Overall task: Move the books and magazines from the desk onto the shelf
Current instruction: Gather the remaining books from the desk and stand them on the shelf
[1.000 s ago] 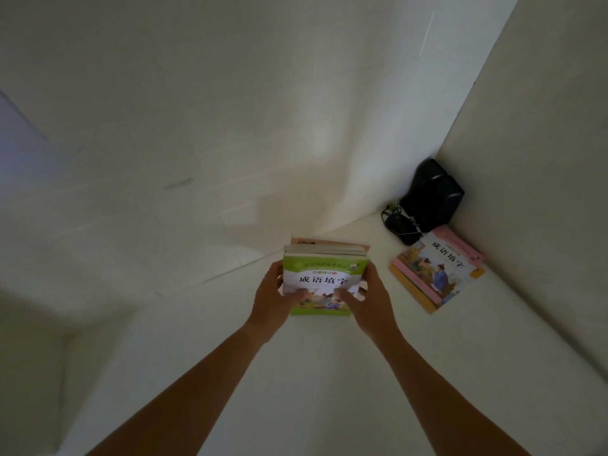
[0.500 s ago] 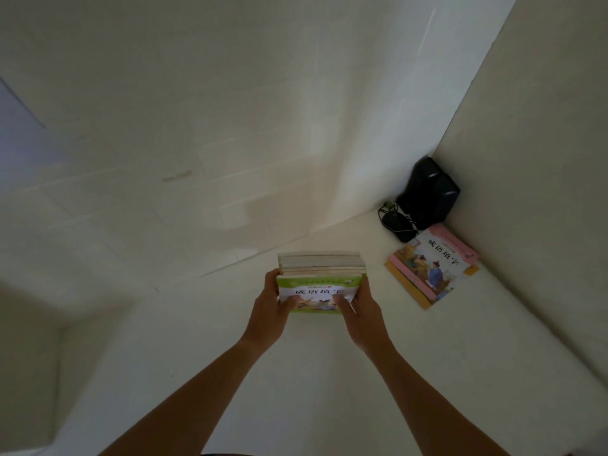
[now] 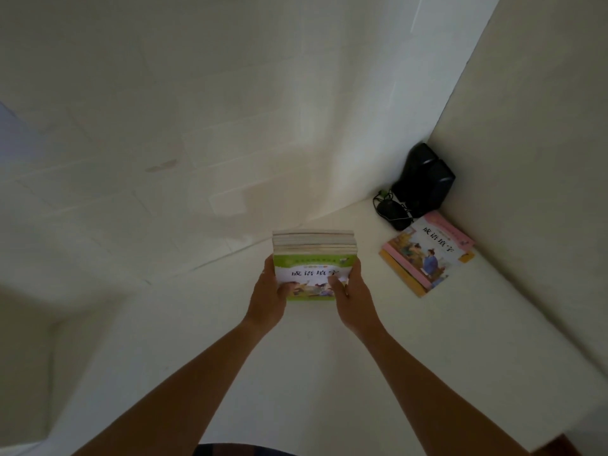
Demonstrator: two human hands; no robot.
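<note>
Both hands hold a stack of books [image 3: 314,255] with a green cover on top, out in front of me over the white shelf surface [image 3: 296,357]. My left hand [image 3: 268,299] grips the stack's left side and my right hand [image 3: 353,299] grips its right side, thumbs on the cover. The page edges face away from me. A second small pile of books [image 3: 427,253], pink cover on top with yellow ones under it, lies flat on the shelf at the right, near the corner.
Black speakers [image 3: 424,179] with a tangled black cable [image 3: 391,210] stand in the far right corner. White walls close the shelf at the back and right. A lower ledge shows at the left [image 3: 26,324].
The stack has tilted flatter, so more of its page edges show, and my hands have carried it slightly lower and forward. The pink pile has not moved.
</note>
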